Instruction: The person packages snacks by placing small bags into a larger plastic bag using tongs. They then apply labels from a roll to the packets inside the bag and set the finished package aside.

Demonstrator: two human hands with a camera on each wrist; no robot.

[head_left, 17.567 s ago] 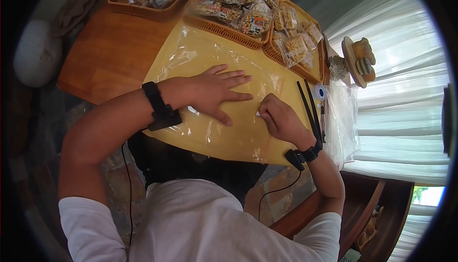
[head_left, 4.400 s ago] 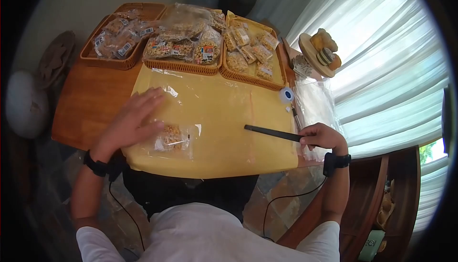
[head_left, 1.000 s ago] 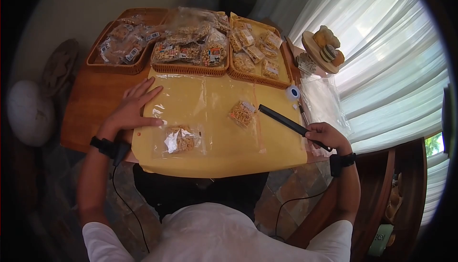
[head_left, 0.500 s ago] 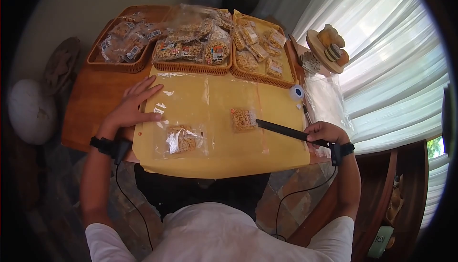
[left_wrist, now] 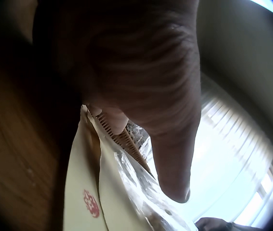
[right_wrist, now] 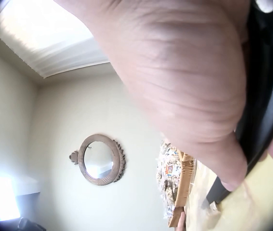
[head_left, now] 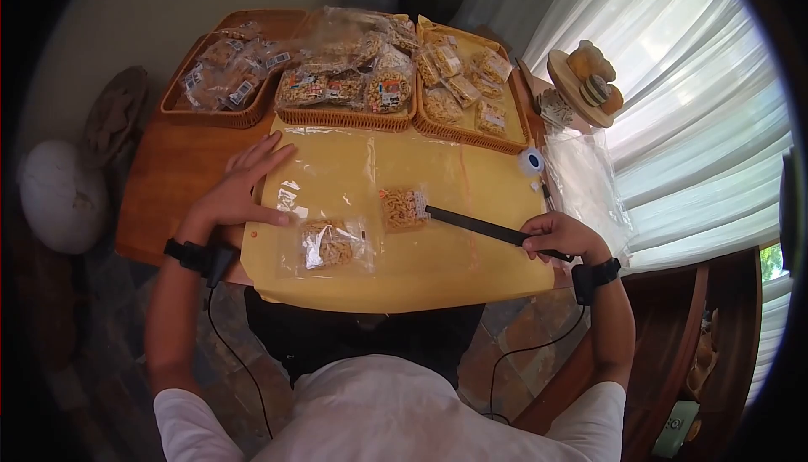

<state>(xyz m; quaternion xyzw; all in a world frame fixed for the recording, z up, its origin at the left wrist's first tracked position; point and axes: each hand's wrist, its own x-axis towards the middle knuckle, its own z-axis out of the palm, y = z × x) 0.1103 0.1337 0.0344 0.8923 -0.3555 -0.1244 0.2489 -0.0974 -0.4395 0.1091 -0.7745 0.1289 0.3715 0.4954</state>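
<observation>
My right hand [head_left: 559, 237] grips black tongs [head_left: 475, 225] near their rear end, thumb on top. A clear snack packet [head_left: 402, 209] with a printed label is at the tongs' tip, over the yellow paper sheet [head_left: 471, 281]. Left of it, a second snack packet [head_left: 326, 245] lies on the sheet in shiny clear plastic. My left hand [head_left: 240, 188] spreads its fingers over the sheet's left edge, thumb pointing at the second packet. The left wrist view shows the thumb [left_wrist: 172, 168] above the clear film, and a red print [left_wrist: 91, 203] on the yellow paper.
Wicker baskets of packaged snacks line the far side: a left basket [head_left: 210, 117], a middle basket [head_left: 337, 119] and a right basket [head_left: 471, 135]. At the right are a tape roll [head_left: 531, 161], a pen [head_left: 547, 197] and clear plastic bags [head_left: 585, 180].
Over the last second the tongs and the snack packet at their tip have moved left, toward the other packet. My left hand keeps its place on the sheet's left edge.
</observation>
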